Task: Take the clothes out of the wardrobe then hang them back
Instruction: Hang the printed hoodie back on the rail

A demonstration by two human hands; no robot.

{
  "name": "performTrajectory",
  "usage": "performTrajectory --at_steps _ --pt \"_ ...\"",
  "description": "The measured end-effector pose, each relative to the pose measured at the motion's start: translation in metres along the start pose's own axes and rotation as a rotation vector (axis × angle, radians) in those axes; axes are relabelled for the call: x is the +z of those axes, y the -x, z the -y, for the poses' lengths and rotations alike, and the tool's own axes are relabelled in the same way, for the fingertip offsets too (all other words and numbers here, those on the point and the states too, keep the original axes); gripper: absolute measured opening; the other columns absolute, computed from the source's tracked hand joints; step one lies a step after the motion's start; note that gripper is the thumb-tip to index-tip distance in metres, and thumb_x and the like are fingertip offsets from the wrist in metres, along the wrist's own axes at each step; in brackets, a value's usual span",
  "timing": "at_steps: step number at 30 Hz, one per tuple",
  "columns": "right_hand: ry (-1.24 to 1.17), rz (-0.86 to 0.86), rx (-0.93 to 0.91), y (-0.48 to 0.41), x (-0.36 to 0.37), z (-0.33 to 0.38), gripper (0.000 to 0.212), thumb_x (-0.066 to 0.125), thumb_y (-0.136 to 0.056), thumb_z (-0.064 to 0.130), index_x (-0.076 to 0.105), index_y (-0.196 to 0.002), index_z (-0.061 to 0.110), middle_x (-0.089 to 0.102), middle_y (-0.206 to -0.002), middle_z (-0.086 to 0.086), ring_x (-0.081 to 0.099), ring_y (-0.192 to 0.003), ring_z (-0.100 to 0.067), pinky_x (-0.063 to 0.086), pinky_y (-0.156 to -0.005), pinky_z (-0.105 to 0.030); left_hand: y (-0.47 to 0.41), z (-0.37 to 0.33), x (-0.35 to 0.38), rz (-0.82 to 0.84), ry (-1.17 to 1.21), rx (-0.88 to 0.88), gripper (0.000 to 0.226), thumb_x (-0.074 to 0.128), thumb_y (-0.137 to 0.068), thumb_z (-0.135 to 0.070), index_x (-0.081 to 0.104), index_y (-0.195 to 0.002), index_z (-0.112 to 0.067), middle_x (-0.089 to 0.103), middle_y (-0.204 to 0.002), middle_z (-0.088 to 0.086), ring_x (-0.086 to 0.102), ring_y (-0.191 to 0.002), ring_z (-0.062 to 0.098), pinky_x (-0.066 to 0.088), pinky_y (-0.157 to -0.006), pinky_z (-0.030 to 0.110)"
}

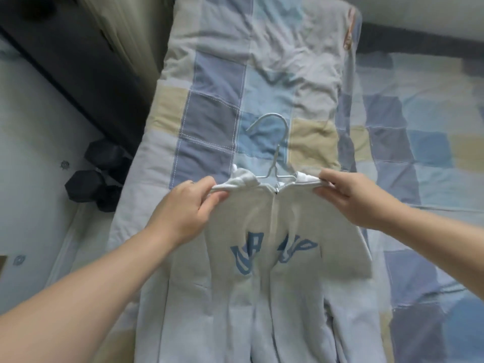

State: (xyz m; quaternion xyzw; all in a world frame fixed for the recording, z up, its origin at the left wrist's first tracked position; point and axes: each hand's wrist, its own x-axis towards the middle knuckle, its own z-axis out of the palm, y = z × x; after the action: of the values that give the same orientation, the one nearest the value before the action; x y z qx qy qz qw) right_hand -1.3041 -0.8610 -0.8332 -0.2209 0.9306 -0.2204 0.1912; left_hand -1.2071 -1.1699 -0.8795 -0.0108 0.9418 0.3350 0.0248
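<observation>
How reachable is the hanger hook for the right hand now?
Probably yes: the hook lies bare on the quilt, but the right hand must first release the hoodie.

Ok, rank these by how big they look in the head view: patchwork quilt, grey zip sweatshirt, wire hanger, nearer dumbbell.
patchwork quilt
grey zip sweatshirt
then wire hanger and nearer dumbbell, unranked: similar, hanger partly hidden

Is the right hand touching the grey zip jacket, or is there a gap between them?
Touching. The head view shows the right hand pinching the shoulder of the grey zip jacket.
</observation>
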Motion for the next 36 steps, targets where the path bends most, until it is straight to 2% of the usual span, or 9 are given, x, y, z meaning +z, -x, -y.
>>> performTrajectory --at_steps 2,3,6,9,13,18,23,29,36 --pt "-0.009 0.011 -0.006 0.032 -0.029 0.023 0.005 0.056 -0.098 0.028 0.054 -0.094 0.025 0.055 -0.067 0.005 0.053 -0.066 -0.003 0.040 -0.063 -0.019 0.014 -0.019 -0.026 0.016 0.011 0.004 0.033 0.035 -0.090 -0.062 0.043 -0.083 -0.031 0.049 -0.066 -0.011 0.049 -0.065 0.013 0.045 -0.062 0.042" --pt "-0.022 -0.001 0.002 0.048 -0.043 0.037 0.008 0.055 -0.098 0.030 0.056 -0.101 0.023 0.058 -0.069 0.002 0.053 -0.066 -0.008 0.042 -0.064 -0.023 0.023 -0.032 -0.040 0.009 0.020 0.012 0.029 0.035 -0.091 -0.061 0.046 -0.093 -0.034 0.052 -0.074 -0.013 0.052 -0.070 0.015 0.047 -0.065 0.042" --pt "-0.118 -0.128 0.031 0.102 -0.081 0.080 0.007 0.059 -0.097 0.023 0.059 -0.099 0.016 0.052 -0.059 0.009 0.050 -0.059 -0.006 0.039 -0.059 -0.019 0.051 -0.076 -0.080 -0.051 0.023 0.053 0.023 0.037 -0.094 -0.054 0.046 -0.105 -0.035 0.056 -0.095 -0.006 0.060 -0.082 0.028 0.050 -0.067 0.045" --pt "-0.151 -0.225 0.094 0.164 -0.111 0.120 0.010 0.061 -0.096 0.019 0.062 -0.094 0.009 0.048 -0.057 0.009 0.046 -0.058 -0.006 0.035 -0.057 -0.018 0.078 -0.123 -0.115 -0.032 0.086 0.077 0.021 0.040 -0.097 -0.047 0.051 -0.099 -0.029 0.056 -0.089 0.000 0.058 -0.078 0.029 0.048 -0.065 0.045" --pt "-0.228 -0.260 0.219 0.251 -0.142 0.152 0.008 0.059 -0.097 0.022 0.063 -0.091 0.016 0.053 -0.062 0.010 0.048 -0.060 -0.008 0.035 -0.058 -0.018 0.111 -0.179 -0.151 0.100 0.130 0.167 0.029 0.046 -0.098 -0.038 0.061 -0.093 -0.013 0.057 -0.082 -0.002 0.056 -0.078 0.025 0.040 -0.068 0.038" --pt "-0.305 -0.430 0.312 0.351 -0.181 0.184 0.010 0.060 -0.097 0.020 0.065 -0.087 0.021 0.059 -0.066 -0.004 0.050 -0.063 -0.018 0.035 -0.057 -0.023 0.138 -0.257 -0.187 0.185 0.175 0.302 0.022 0.056 -0.101 -0.027 0.057 -0.086 -0.010 0.048 -0.071 -0.007 0.043 -0.069 0.013 0.039 -0.067 0.038" --pt "-0.340 -0.599 0.391 0.451 -0.209 0.186 0.011 0.061 -0.096 0.024 0.066 -0.086 0.025 0.060 -0.065 -0.003 0.052 -0.062 -0.020 0.040 -0.061 -0.035 0.160 -0.338 -0.181 0.200 0.206 0.423 0.029 0.060 -0.096 -0.034 0.057 -0.083 -0.009 0.049 -0.068 -0.002 0.041 -0.065 0.014 0.034 -0.062 0.033" --pt "-0.358 -0.787 0.518 0.587 -0.225 0.166 0.009 0.060 -0.096 0.028 0.068 -0.091 0.026 0.067 -0.075 -0.002 0.061 -0.074 -0.023 0.048 -0.072 -0.044 0.197 -0.459 -0.139 0.233 0.212 0.635 0.018 0.069 -0.093 -0.032 0.061 -0.081 -0.021 0.051 -0.067 -0.014 0.046 -0.063 0.006 0.039 -0.060 0.033" --pt "-0.319 -1.056 0.608 0.770 -0.233 0.138 0.010 0.063 -0.095 0.022 0.066 -0.090 0.031 0.066 -0.077 0.023 0.060 -0.072 0.002 0.041 -0.063 -0.009 0.281 -0.628 -0.073 0.297 0.238 0.880 0.018 0.068 -0.091 -0.039 0.059 -0.080 -0.029 0.052 -0.066 -0.018 0.049 -0.065 0.001 0.038 -0.060 0.024"
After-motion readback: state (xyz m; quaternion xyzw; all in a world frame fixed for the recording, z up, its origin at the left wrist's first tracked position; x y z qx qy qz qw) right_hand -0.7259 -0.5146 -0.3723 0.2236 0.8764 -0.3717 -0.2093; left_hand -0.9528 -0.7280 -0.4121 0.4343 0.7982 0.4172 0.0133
